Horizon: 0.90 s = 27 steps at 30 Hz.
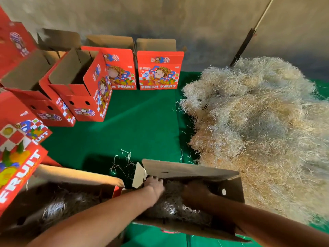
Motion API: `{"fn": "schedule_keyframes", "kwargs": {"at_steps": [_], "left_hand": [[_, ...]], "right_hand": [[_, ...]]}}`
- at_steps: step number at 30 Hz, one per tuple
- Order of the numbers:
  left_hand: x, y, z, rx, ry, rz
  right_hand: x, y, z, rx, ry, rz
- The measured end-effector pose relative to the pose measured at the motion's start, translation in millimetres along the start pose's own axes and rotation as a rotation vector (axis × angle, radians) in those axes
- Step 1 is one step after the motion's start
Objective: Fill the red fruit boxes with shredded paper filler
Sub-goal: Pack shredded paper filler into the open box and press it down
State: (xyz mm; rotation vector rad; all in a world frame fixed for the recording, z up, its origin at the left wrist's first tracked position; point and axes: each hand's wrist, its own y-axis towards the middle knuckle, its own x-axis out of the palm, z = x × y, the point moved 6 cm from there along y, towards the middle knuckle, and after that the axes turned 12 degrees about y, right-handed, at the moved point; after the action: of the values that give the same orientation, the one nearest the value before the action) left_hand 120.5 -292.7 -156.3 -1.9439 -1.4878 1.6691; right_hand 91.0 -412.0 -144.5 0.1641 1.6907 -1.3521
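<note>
An open fruit box (188, 169) stands in front of me with grey-brown shredded paper (170, 205) inside. Both my hands are down in it. My left hand (154, 186) is at the box's far left corner, its fingers curled down into the filler. My right hand (195, 192) lies on the filler in the box's middle, in deep shadow that hides its fingers. A big heap of loose shredded paper (258, 125) covers the green mat on the right. A second open box (74, 177) at the lower left also holds filler.
Several red "FRESH FRUIT" boxes stand open along the left and back, such as one (83, 86) and another (159, 70) by the wall. Green mat (135, 122) lies between them and me. A few loose strands (122, 163) lie beyond my box. A dark pole (243, 45) leans at the wall.
</note>
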Motion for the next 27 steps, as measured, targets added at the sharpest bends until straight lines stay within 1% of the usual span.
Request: {"fn": "schedule_keyframes", "kwargs": {"at_steps": [1, 2, 3, 4, 5, 6, 7, 8, 9, 11, 12, 13, 15, 17, 19, 20, 21, 23, 24, 25, 26, 27], "left_hand": [[-7, -4, -3, 0.002, -0.013, 0.045], [-16, -8, -4, 0.028, -0.011, 0.075], [-23, -9, -3, 0.048, -0.023, 0.12], [-28, -10, -1, 0.062, -0.079, 0.143], [-29, -9, 1, 0.075, -0.172, 0.117], [-27, -10, 6, 0.094, -0.28, 0.071], [-23, -9, 9, 0.112, -0.372, 0.03], [-18, -11, 11, 0.116, -0.44, -0.001], [-10, -10, 14, 0.124, -0.444, -0.022], [-3, -9, 18, 0.157, -0.326, -0.017], [-3, -9, 18, 0.171, -0.255, -0.035], [-2, -5, 17, 0.18, -0.186, -0.055], [4, 4, 17, 0.141, -0.146, -0.118], [8, 5, 17, 0.111, -0.039, -0.126], [10, 5, 18, 0.098, 0.065, -0.108], [7, 4, 17, 0.09, 0.067, -0.089], [1, 1, 15, 0.083, 0.055, -0.049], [-17, -4, 13, 0.084, 0.04, 0.093], [-26, -7, 12, 0.086, 0.041, 0.159], [-29, -10, 10, 0.077, 0.043, 0.182], [-27, -11, 7, 0.056, 0.051, 0.154], [-21, -10, 5, 0.033, 0.068, 0.09]], "right_hand": [[-4, -2, 1, -0.032, 0.004, 0.033], [-8, -5, 2, 0.005, -0.005, 0.035], [-13, -7, 4, 0.033, -0.022, 0.1], [-9, -8, 6, 0.055, -0.031, 0.103], [-4, -7, 1, -0.008, -0.037, 0.166], [2, -8, -3, -0.065, 0.04, 0.101], [11, -6, -2, -0.096, 0.09, 0.069], [21, -6, 0, -0.102, 0.139, 0.006], [30, -8, 0, -0.105, 0.176, -0.061], [47, -10, 2, -0.076, 0.22, -0.142], [53, -8, 4, -0.047, 0.233, -0.146], [53, -6, 6, -0.026, 0.224, -0.11], [44, -4, 6, 0.016, 0.139, -0.049], [34, -6, 8, 0.031, 0.084, 0.002], [26, -11, 12, 0.044, 0.063, -0.05], [22, -14, 13, 0.046, 0.051, -0.065], [17, -16, 15, 0.041, 0.019, -0.037], [3, -18, 15, 0.032, -0.015, 0.102], [-6, -19, 15, 0.054, 0.036, 0.158], [-11, -19, 17, 0.079, 0.111, 0.194], [-11, -19, 21, 0.11, 0.171, 0.185], [-6, -19, 23, 0.132, 0.195, 0.152]]}}
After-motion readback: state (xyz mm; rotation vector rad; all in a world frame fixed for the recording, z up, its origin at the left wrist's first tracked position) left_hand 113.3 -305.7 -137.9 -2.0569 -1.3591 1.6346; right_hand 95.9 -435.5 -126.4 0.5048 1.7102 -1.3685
